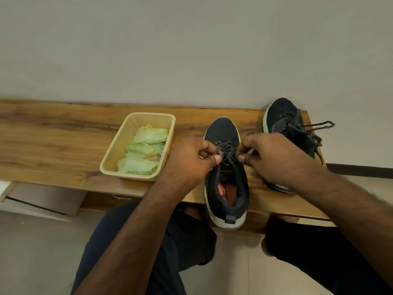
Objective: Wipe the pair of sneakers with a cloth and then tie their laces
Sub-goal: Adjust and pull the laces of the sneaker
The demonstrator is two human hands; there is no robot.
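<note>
Head view: near sneaker [226, 177], dark knit upper, white sole, orange insole, stands at the front edge of the wooden bench [53, 141], heel overhanging. Left hand [189, 160] and right hand [274, 158] each pinch its dark laces [227, 152]. Second sneaker [287, 128], laces loose, lies at the right back corner. Perforated beige plastic basket [119, 150] holds crumpled green cloth [142, 152]

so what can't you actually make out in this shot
- Knot state on the near sneaker, head view: the left hand and right hand pinch its laces and cover the crossing.
- Heel of the far sneaker, head view: hidden behind the right hand and forearm.
- Print on the near sneaker's orange insole: too small to read.
- Basket floor: mostly covered by the green cloth.
</note>
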